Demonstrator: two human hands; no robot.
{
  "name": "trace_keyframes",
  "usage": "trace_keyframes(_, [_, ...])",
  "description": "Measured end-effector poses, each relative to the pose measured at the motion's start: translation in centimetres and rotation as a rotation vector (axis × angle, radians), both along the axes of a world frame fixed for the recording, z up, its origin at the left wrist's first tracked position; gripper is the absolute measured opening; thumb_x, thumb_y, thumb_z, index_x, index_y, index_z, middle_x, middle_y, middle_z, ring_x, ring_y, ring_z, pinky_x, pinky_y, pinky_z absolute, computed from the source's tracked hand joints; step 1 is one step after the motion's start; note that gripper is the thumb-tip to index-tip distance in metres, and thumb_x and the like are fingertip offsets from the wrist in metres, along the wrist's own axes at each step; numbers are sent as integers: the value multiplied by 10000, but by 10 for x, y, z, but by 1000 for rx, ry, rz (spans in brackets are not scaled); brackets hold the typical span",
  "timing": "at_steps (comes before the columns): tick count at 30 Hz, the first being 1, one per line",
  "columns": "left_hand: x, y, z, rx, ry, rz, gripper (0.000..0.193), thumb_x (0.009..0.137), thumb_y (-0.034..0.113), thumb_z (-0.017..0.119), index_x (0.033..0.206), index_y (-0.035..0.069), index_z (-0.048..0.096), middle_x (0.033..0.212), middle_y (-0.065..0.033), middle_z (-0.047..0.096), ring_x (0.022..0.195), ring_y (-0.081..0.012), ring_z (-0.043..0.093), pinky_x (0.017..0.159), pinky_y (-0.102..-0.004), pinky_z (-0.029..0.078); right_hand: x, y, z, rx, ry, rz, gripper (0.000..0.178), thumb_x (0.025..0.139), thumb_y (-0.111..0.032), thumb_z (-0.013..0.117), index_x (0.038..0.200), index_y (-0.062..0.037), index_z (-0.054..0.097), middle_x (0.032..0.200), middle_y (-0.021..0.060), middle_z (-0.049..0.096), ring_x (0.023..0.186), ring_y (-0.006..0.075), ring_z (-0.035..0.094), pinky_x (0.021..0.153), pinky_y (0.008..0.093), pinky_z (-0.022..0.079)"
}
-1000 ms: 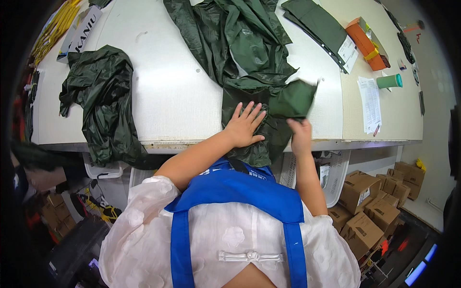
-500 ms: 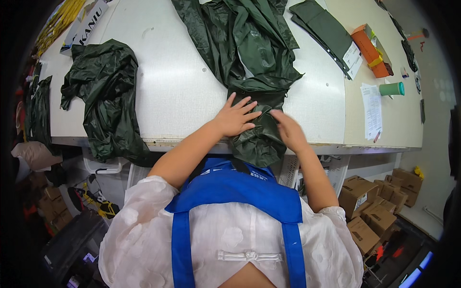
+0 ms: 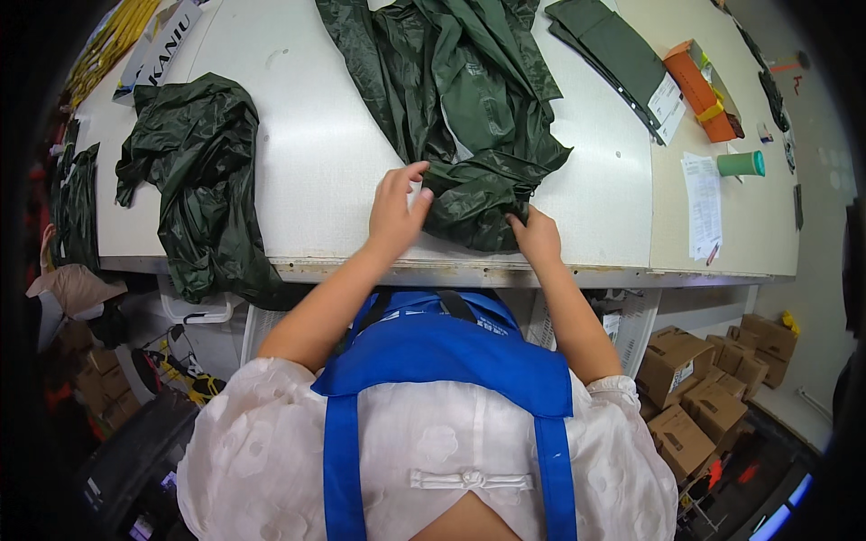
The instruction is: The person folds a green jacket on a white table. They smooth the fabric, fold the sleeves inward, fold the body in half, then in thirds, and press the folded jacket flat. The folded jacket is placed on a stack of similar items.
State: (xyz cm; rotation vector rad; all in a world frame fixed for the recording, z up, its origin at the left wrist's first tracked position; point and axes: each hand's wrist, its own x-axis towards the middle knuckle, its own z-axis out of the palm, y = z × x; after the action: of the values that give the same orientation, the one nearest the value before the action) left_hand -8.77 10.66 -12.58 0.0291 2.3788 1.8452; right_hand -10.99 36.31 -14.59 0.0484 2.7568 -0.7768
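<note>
A dark green, shiny rain garment (image 3: 483, 108) lies rumpled across the table in front of me. Its near end is bunched into a rounded fold (image 3: 474, 216) just short of the front edge. At the fold's left side is my left hand (image 3: 395, 212), fingers apart, with the tips close to the fabric. My right hand (image 3: 536, 236) pinches the fold's lower right corner, its thumb on top and the other fingers partly hidden.
Another crumpled green garment (image 3: 207, 171) hangs over the front edge at left. Folded green fabric (image 3: 609, 59), an orange box (image 3: 704, 95), a green cylinder (image 3: 741, 163) and a paper sheet (image 3: 701, 203) lie at right. Cardboard boxes (image 3: 672, 370) stand below.
The garment's near end, which hung over the table edge, is now folded back onto the tabletop. My left hand has moved left off the fabric; my right hand has come to its lower right corner.
</note>
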Motion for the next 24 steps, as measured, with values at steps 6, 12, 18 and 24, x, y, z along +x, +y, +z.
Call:
trace_keyframes(6, [19, 55, 5, -809, 390, -409, 668, 667, 368, 750, 1224, 61, 544, 1214, -100, 533, 1098, -258, 492, 954, -400, 349, -9, 2, 5, -86, 20, -67, 341, 758, -271, 712, 956, -16, 601, 753, 183, 640, 732, 352, 636, 661, 415, 495])
trace_keyframes(12, [21, 56, -11, -833, 405, -434, 739, 607, 322, 794, 1232, 28, 530, 1197, -105, 508, 1113, -258, 480, 973, -396, 352, -30, 16, 4, -143, 50, -168, 219, 808, -185, 676, 960, -36, 620, 721, 99, 640, 666, 291, 618, 647, 341, 484])
trace_keyframes(18, [24, 48, -18, -799, 427, -448, 660, 629, 254, 783, 1208, 42, 546, 1164, -103, 509, 1116, -255, 480, 986, -405, 346, -3, -3, 53, 1, 545, 680, 243, 771, -99, 654, 1014, -99, 645, 1062, 56, 624, 1030, 263, 561, 844, 403, 438])
trace_keyframes(24, [21, 37, -32, -634, 526, -382, 384, 749, 190, 696, 1088, 68, 563, 964, -85, 617, 1029, -239, 529, 926, -394, 367, 18, 7, 26, -138, 417, 570, 285, 732, -171, 706, 988, -63, 644, 1037, 93, 611, 994, 291, 556, 854, 402, 435])
